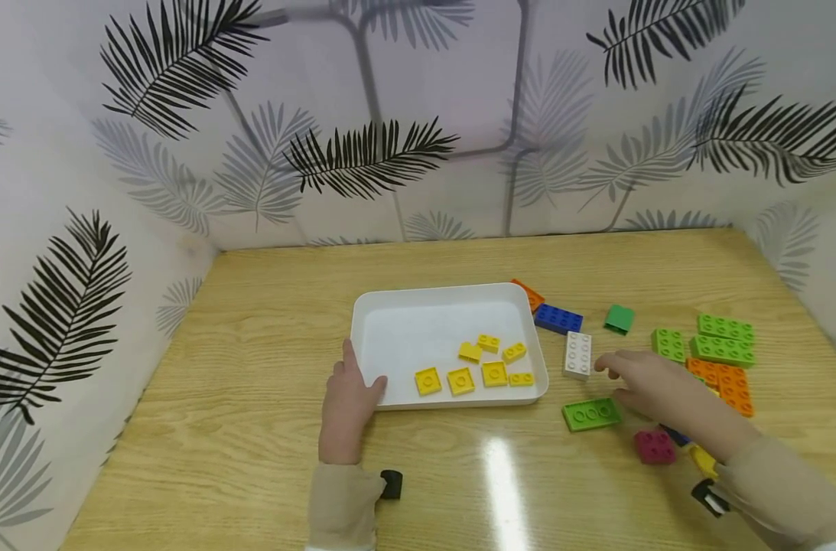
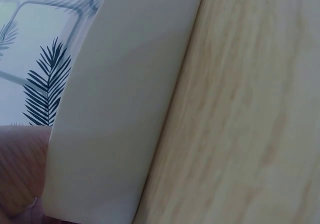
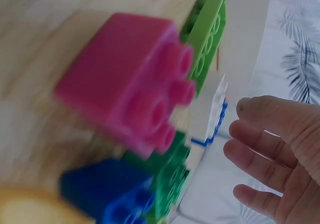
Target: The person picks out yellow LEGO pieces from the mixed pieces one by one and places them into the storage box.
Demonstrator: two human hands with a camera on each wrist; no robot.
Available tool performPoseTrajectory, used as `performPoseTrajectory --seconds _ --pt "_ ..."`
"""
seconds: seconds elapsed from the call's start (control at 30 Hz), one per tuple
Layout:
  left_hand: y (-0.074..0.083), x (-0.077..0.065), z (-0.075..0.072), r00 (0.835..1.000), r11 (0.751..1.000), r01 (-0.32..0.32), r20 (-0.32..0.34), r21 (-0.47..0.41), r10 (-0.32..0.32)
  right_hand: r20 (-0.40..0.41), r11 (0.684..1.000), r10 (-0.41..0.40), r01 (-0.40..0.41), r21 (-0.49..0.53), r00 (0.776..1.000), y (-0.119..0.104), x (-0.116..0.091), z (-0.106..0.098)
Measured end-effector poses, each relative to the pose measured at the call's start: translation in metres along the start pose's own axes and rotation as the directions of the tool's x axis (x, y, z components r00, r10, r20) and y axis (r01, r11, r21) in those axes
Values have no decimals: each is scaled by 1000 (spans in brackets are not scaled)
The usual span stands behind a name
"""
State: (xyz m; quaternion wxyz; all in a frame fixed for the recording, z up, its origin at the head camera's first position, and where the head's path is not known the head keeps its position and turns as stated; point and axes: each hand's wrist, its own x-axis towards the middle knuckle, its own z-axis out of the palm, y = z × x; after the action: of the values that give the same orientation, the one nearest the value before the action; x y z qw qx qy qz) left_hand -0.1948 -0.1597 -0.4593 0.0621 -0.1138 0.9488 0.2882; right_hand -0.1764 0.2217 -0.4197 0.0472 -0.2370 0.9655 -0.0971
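My left hand [image 1: 349, 398] holds the white tray [image 1: 390, 314] at its front left corner, the index finger along the left rim and the thumb over the front one. In the left wrist view, part of that hand [image 2: 22, 169] shows beside the tray's wall [image 2: 115, 109]. Several yellow bricks [image 1: 494, 373] lie in the tray's front right part. Over the right side, my right hand [image 1: 652, 383] reaches toward a white brick [image 1: 577, 354]. Its fingers [image 3: 265, 154] are loosely bent and apart, with nothing between them.
Right of the tray lie a blue brick [image 1: 558, 319], a dark green brick [image 1: 619, 318], a flipped lime brick [image 1: 592, 415] and a magenta brick [image 1: 655, 447]. Farther right are lime bricks [image 1: 723, 350] and orange bricks [image 1: 734, 389]. An orange-red brick [image 1: 528, 295] lies by the tray's back corner.
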Motion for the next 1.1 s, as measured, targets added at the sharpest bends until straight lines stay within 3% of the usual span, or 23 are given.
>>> performPoseTrajectory --seconds 0.37,0.6,1.1 --pt "0 -1 1 1000 1000 -4 -4 -4 4 15 996 82 -82 27 997 30 -40 3" --pt "1 0 1 1000 1000 5 8 -2 -5 68 987 140 -145 72 988 43 -62 9" --pt "1 -1 2 1000 1000 10 5 2 -10 117 972 225 -232 48 967 50 -97 17"
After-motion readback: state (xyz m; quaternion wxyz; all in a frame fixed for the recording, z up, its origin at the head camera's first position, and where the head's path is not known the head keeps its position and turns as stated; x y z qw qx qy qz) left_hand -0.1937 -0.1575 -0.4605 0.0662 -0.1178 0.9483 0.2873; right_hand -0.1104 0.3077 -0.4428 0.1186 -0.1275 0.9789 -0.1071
